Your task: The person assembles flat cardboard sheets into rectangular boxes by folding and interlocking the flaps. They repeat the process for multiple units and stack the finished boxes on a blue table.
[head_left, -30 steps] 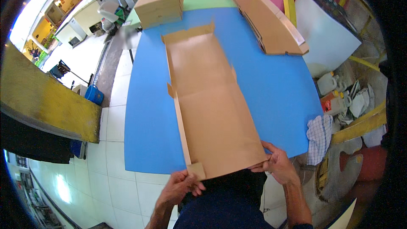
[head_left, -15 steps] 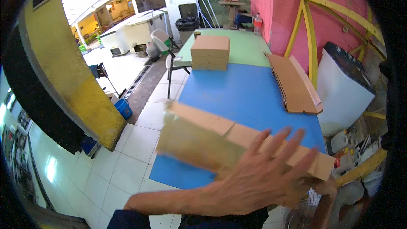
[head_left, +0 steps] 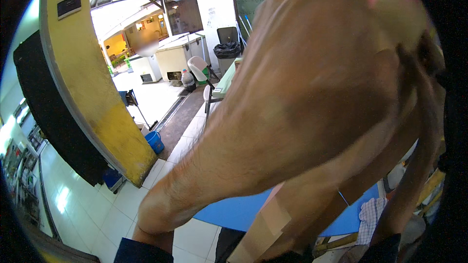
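My left hand (head_left: pixel 326 53) is raised very close and fills the centre and right of the head view. Its fingers point toward the upper right and are hidden or smeared. Along the right edge, my right forearm rises to my right hand (head_left: pixel 430 61), dark and blurred, its fingers unclear. A blurred yellowish-tan thing (head_left: pixel 399 17) shows beside the two hands; I cannot make out its kind. Beneath my left arm, a brown cardboard box (head_left: pixel 312 214) stands tilted over the near part of the blue table (head_left: pixel 229 212), with a paler patch on its side. What grips it is hidden.
A checked cloth (head_left: pixel 371 216) hangs at the table's near right. To the left stand a yellow pillar (head_left: pixel 97 83) and a blue bucket (head_left: pixel 155 142). Farther back are a white chair (head_left: pixel 199 68), a black-lined bin (head_left: pixel 227 51) and a white chest freezer (head_left: pixel 173 58).
My left hand has come up from the box toward the upper right, and my right hand has risen too. The box has swung from lying across the view to a steep slant.
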A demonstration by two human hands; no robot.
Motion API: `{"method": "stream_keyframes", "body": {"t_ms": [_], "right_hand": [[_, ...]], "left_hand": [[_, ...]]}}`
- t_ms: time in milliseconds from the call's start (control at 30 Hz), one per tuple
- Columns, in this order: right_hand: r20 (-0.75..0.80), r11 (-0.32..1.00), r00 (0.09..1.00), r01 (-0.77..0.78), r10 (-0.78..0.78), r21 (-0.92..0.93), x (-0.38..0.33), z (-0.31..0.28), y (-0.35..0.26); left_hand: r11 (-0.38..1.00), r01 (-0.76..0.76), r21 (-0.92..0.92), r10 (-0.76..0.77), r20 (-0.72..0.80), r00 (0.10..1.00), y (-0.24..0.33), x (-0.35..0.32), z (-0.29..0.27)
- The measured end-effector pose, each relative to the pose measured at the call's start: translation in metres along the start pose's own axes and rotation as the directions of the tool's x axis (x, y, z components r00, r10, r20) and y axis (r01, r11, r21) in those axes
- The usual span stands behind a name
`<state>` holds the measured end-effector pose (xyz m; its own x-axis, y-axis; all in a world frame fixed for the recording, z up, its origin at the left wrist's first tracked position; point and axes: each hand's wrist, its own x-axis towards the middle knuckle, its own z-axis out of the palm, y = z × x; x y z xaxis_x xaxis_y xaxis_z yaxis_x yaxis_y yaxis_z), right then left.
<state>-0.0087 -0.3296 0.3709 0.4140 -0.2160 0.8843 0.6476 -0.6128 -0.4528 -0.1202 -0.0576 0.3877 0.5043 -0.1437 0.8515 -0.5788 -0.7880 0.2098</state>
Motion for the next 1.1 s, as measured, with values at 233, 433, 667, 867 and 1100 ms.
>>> {"method": "stream_keyframes", "body": {"t_ms": [233, 433, 667, 867, 1100], "right_hand": [[0.318, 0.905, 0.852, 0.423, -0.415, 0.048, -0.036, 0.051, -0.065], [0.426, 0.832, 0.745, 0.553, -0.514, 0.036, -0.066, 0.059, -0.044], [0.622, 0.899, 0.749, 0.407, -0.228, -0.161, -0.088, 0.043, -0.029], [0.739, 0.979, 0.674, 0.145, 0.010, -0.146, -0.095, 0.045, 0.015], [0.508, 0.774, 0.669, 0.633, -0.542, -0.008, -0.136, 0.061, 0.046]], "left_hand": [[0.985, 0.140, 0.098, -0.130, -0.106, 0.986, -0.008, -0.035, 0.026], [0.928, 0.372, -0.009, -0.372, -0.007, 0.928, -0.047, -0.061, 0.046], [0.685, 0.517, -0.512, -0.435, 0.282, 0.855, -0.101, -0.102, 0.027], [0.607, 0.659, -0.443, -0.455, 0.486, 0.746, -0.137, -0.126, 0.011], [0.581, 0.548, -0.602, -0.336, 0.435, 0.835, -0.175, -0.144, 0.011]]}}
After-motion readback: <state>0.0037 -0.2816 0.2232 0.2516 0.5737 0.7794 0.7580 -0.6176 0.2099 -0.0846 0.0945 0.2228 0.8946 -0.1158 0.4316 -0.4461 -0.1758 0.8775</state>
